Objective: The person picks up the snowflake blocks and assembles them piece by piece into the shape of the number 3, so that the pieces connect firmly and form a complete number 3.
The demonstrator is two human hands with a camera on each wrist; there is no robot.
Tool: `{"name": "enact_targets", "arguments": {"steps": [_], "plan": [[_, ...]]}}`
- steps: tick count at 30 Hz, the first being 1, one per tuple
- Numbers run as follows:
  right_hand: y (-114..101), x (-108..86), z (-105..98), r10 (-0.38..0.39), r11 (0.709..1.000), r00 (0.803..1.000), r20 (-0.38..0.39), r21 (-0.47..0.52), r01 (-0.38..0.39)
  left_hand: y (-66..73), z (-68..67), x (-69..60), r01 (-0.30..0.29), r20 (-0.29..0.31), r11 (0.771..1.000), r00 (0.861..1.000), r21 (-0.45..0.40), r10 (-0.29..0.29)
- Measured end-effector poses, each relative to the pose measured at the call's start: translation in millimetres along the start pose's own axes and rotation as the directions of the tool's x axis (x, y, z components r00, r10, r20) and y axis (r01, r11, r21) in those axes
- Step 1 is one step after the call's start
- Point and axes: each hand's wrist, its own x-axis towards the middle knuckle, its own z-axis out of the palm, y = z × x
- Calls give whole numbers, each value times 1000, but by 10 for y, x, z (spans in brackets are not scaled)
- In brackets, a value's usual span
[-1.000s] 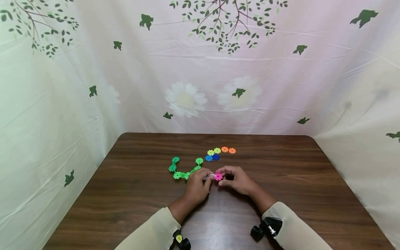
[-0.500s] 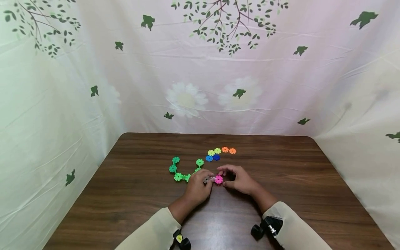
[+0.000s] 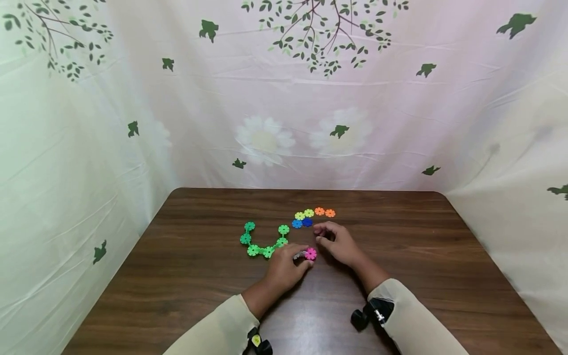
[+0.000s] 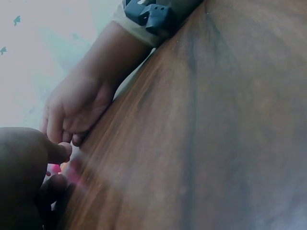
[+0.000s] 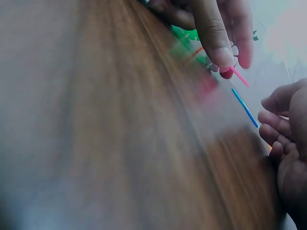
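My left hand (image 3: pixel 286 268) pinches a pink flower-shaped interlocking disc (image 3: pixel 310 254) between thumb and fingers. White and grey discs (image 3: pixel 299 255) sit against the pink one, partly hidden by the fingers. In the right wrist view the left thumb lies over the edge of the pink disc (image 5: pixel 240 76). Beside the left knuckles curves a chain of joined green discs (image 3: pixel 253 250), its near right part covered by the hand. My right hand (image 3: pixel 339 244) is off the pink disc, fingers loosely bent around nothing, close to the dark blue disc (image 3: pixel 307 222).
A light blue disc (image 3: pixel 297 224) lies next to the dark blue one. Behind them are yellow discs (image 3: pixel 308 213) and orange discs (image 3: pixel 330 213) on the brown wooden table (image 3: pixel 199 296). A patterned cloth (image 3: pixel 293 98) hangs at the table's far edge.
My right hand has left the pink disc and moved away toward the blue discs. My left hand has shifted slightly right, its thumb now at the pink disc.
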Motion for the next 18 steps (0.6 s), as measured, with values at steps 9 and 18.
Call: {"name": "enact_targets", "arguments": {"steps": [9,18], "plan": [[53,179,45,48,993,995,-88,-105,-57,-38,55,19,8,18,999,1000,40,-8],[52,354,91,102,973,988,-118,-195,-124,-22,43,8,29,3,999,1000,19,-29]]}}
